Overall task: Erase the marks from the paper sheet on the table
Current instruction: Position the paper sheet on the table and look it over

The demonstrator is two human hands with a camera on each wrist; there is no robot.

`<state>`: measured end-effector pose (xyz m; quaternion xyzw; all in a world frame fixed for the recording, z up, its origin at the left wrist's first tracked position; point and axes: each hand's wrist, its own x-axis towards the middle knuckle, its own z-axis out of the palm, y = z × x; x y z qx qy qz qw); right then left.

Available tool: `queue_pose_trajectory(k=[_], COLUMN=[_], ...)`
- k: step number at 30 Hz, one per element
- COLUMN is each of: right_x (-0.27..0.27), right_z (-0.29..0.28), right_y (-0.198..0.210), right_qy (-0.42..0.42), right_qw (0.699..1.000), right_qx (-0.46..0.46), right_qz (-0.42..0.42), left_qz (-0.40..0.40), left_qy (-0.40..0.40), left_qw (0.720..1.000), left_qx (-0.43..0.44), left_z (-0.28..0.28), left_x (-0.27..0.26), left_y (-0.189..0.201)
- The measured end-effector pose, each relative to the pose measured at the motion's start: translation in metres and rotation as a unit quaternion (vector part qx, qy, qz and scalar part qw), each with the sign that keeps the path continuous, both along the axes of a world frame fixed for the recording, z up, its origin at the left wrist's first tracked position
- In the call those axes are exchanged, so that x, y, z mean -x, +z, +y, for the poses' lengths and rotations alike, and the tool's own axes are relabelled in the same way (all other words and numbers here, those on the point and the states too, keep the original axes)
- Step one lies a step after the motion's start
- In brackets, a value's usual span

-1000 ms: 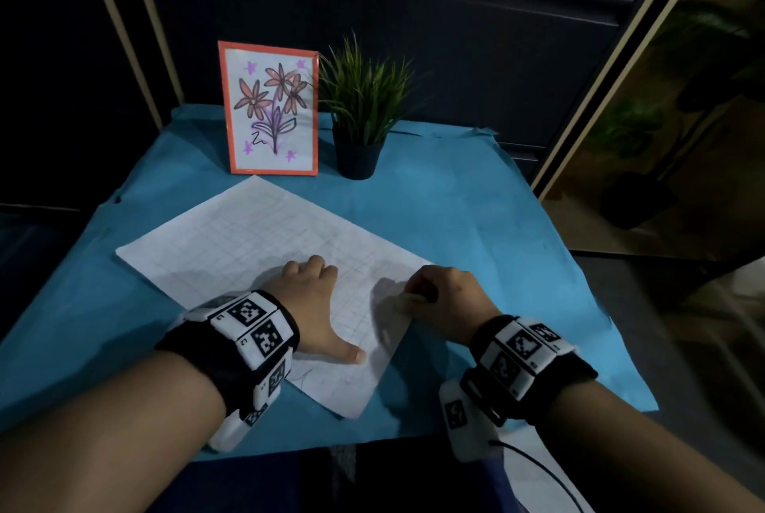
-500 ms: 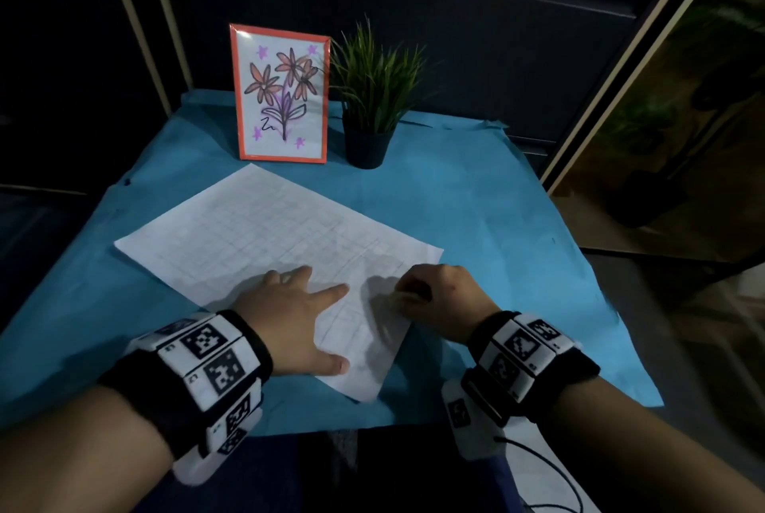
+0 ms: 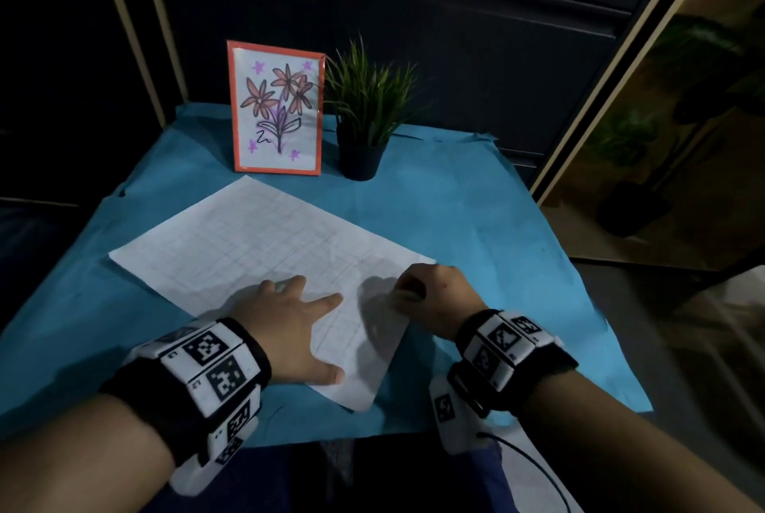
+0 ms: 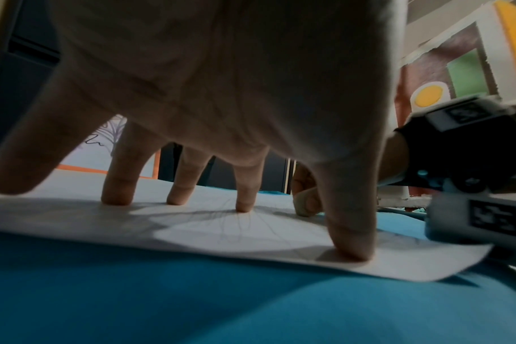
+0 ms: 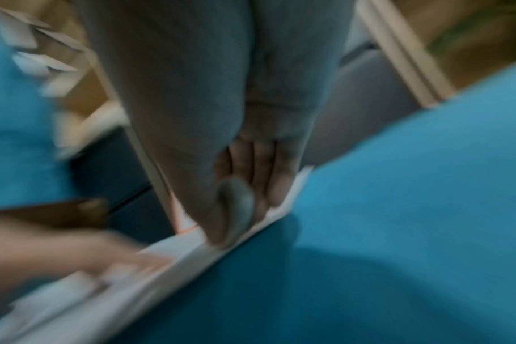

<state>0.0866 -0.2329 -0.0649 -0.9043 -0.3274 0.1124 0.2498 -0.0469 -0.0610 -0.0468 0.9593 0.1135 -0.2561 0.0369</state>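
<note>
A white gridded paper sheet (image 3: 256,247) lies askew on the blue table cover (image 3: 476,222). My left hand (image 3: 314,330) presses on its near part, fingers spread and straight; in the left wrist view the fingertips (image 4: 244,206) stand on the paper (image 4: 221,235) amid faint pencil lines. My right hand (image 3: 430,297) is curled at the sheet's right edge and pinches a small pale eraser (image 3: 407,294) against the paper. The right wrist view is blurred: thumb and fingers hold the eraser (image 5: 236,209) on the paper's edge (image 5: 168,260).
An orange-framed flower drawing (image 3: 276,108) and a small potted plant (image 3: 364,119) stand at the table's far side. Dark panels rise behind them. The table drops off at left, right and near edges. A black cable (image 3: 538,467) trails by my right wrist.
My left hand has slid a little toward me and spread its fingers wider on the sheet. My right hand has stayed at the right edge with the eraser.
</note>
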Motion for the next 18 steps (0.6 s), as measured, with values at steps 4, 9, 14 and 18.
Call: queue_pose_trajectory(k=[4,9,14,18], right_x=[0.027,0.013,0.026,0.031], right_z=[0.0,-0.005,-0.004,-0.007], right_y=[0.002,-0.003,-0.002,0.0], right_qy=[0.098,0.028,0.068,0.107], right_qw=[0.994,1.0,0.998,0.993], right_qx=[0.035,-0.003,0.009,0.035], right_qz=[0.017,0.009,0.006,0.025], left_qz=[-0.006,0.001,-0.001,0.001], left_qy=[-0.004,0.002,-0.001,0.001], left_qw=[1.0,1.0,1.0,1.0], left_qx=[-0.005,-0.003,-0.003,0.0], left_z=[0.001,0.0,0.0,0.0], left_x=[0.0,-0.001,0.0,0.001], left_y=[-0.002,-0.002,-0.001,-0.002])
